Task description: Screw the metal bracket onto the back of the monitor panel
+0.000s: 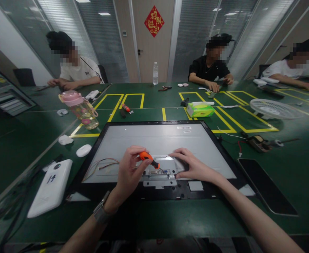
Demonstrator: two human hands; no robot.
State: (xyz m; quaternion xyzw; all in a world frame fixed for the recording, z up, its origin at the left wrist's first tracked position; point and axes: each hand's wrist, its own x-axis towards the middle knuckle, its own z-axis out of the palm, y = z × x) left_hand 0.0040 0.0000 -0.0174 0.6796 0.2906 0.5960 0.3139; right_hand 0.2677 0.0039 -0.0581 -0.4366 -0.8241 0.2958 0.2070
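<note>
A flat monitor panel [154, 140] with a grey metal back and black frame lies face down on the green table in front of me. My left hand [129, 170] is closed around an orange-handled screwdriver [149, 159], whose tip points down at the metal connector bracket [158, 174] near the panel's lower edge. My right hand [192, 165] rests on the panel just right of the bracket, its fingers curled and pressed on the metal cover. Thin wires [99, 165] loop across the panel's left side.
A white device [51, 188] and a white mouse-like object [83, 150] lie left of the panel, and a pink-lidded bottle [82, 109] stands behind. A green tissue pack [200, 109], a fan [274, 108], a soldering tool [260, 143] and a dark phone [266, 191] are on the right. Three people sit at the far side.
</note>
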